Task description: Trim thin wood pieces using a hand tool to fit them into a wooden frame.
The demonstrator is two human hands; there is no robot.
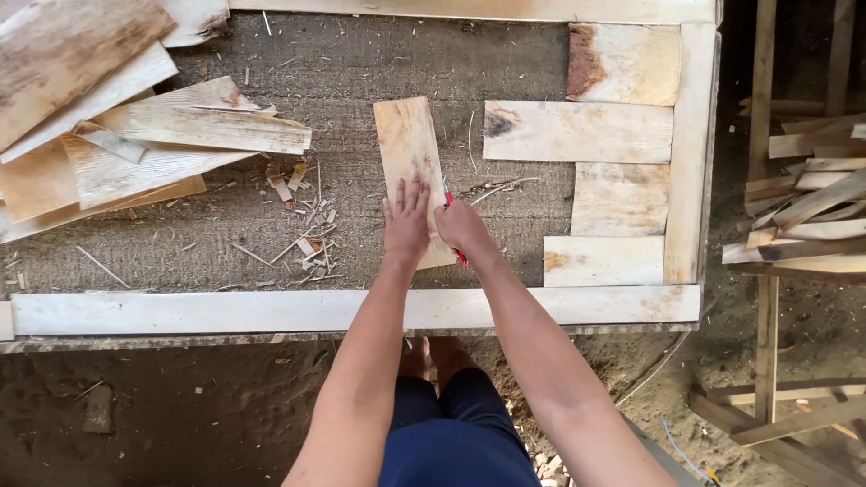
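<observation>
We pressed our left hand (407, 219) flat, fingers spread, on a thin wood slat (412, 171) mid-table; right hand (460, 227) gripped a red tool (456, 236) w/ closed fingers. Four slats (577, 132) laid in the frame (690, 153), most still bare.

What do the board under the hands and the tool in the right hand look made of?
Board: raw, unfinished wood, pale with brown streaks and visible grain; left hand lies flat on it. Tool in the right hand: red, possibly plastic or painted; mostly hidden, so uncertain.
</observation>
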